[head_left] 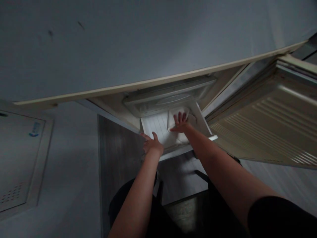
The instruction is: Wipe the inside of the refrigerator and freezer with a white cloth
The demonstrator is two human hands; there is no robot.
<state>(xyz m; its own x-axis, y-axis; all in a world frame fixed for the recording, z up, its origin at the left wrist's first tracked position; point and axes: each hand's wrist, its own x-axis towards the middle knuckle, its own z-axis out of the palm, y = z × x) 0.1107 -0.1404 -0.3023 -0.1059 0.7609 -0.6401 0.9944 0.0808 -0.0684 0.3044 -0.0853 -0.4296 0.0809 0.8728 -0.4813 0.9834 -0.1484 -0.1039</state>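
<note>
A pale drawer (155,123) with a ribbed bottom is pulled out of the open fridge compartment. In its right half lies a white, soft-looking piece (175,114), perhaps a cloth or a bag; I cannot tell which. My right hand (181,124) lies over this piece with its fingers spread, pressing or resting on it. At the drawer's left front corner is my left hand (152,144), thumb up and fingers apart, touching or very near the rim. Part of the white piece is hidden beneath my right hand.
The fridge door (269,115) stands open on the right, with ridges on its inner side. Above the compartment stretches a large pale panel (148,39). A white wall with a small metal box door (19,158) is on the left. Wood-look floor (119,148) shows below.
</note>
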